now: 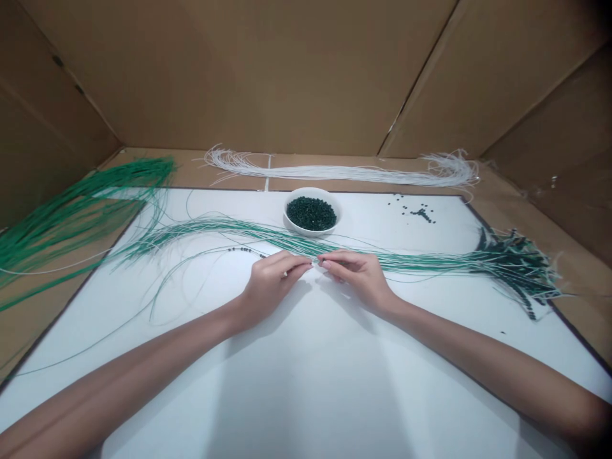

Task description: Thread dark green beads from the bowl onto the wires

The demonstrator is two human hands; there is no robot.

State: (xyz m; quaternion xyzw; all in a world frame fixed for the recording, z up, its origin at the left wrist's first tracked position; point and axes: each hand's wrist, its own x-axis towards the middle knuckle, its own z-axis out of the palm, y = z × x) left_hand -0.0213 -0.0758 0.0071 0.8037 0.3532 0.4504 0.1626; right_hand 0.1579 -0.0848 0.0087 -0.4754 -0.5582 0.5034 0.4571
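Observation:
My left hand (275, 280) is closed in a pinch at the middle of the white board. A thin green strand (191, 256) threaded with several dark beads (245, 250) runs leftward from behind it, its end apparently between my fingertips. Facing it, almost touching, my right hand (358, 274) also pinches; a small dark bead seems to sit at its fingertips, but is too small to make out surely. Just beyond both hands lies a long bundle of green strands (421, 262), with dark beaded ends (516, 264) fanned out at the right. A white bowl (289, 224) of dark green beads (310, 213) stands behind.
Loose dark beads (421, 215) are scattered at the back right of the board (306, 395). A bundle of white strands (335, 172) lies along the back. More green strands (71, 204) spread over the left edge. Cardboard walls (248, 76) enclose the back and sides.

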